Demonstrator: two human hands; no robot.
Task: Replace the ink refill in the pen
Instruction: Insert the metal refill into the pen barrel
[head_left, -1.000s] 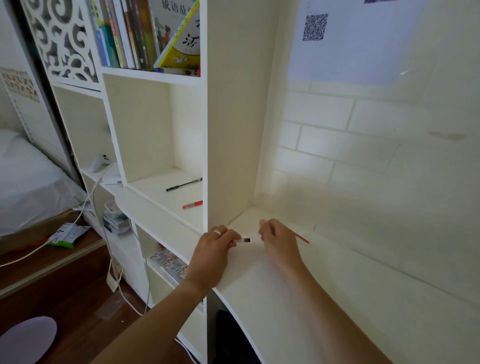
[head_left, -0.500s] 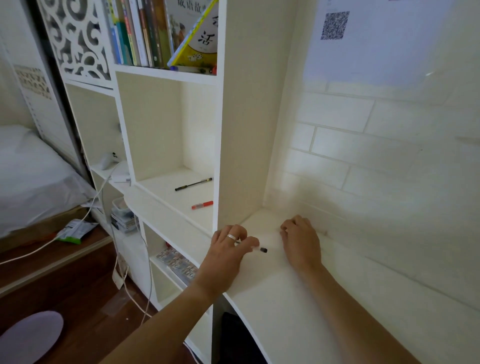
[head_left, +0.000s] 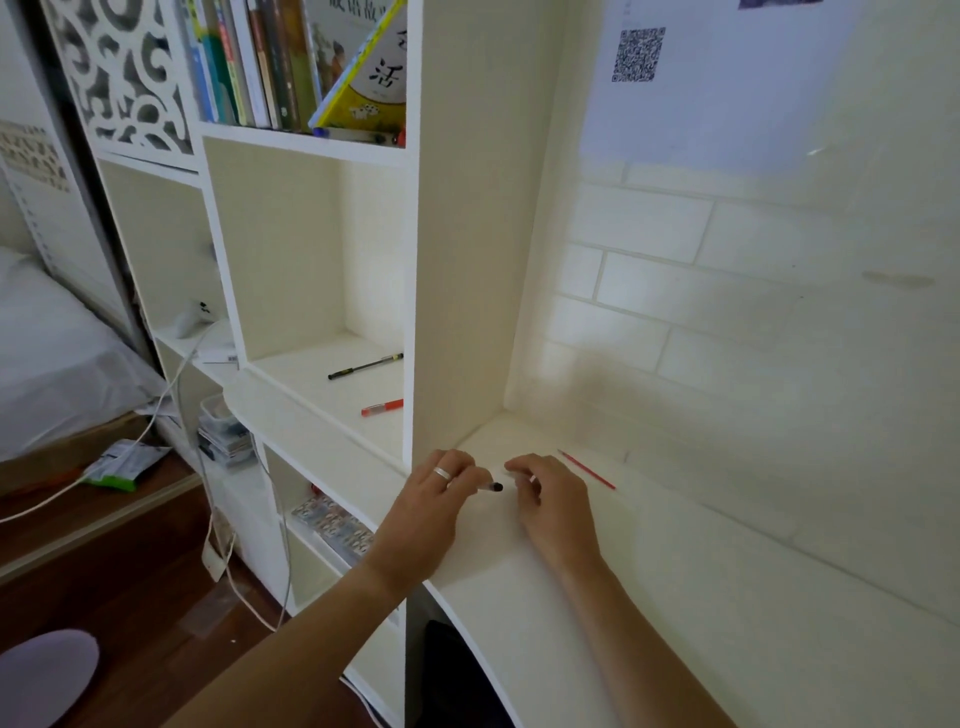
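Note:
My left hand (head_left: 434, 512) rests at the near left corner of the white desk (head_left: 675, 597) and pinches a small pen part whose black end (head_left: 496, 487) sticks out towards my right hand. A short gap separates it from my right hand (head_left: 553, 501), which lies on the desk with curled fingers. What the right fingertips hold is too small to tell. A thin red ink refill (head_left: 587, 469) lies loose on the desk just beyond my right hand, apart from it.
In the shelf compartment to the left lie a black pen (head_left: 365, 366) and a red pen (head_left: 382, 408). Books (head_left: 291, 67) fill the shelf above. White cables (head_left: 208, 467) hang down the shelf front. A brick-pattern wall backs the desk.
The red refill that stuck out from under my right hand a second ago now lies free on the desk. Both hands stay close together at the desk corner.

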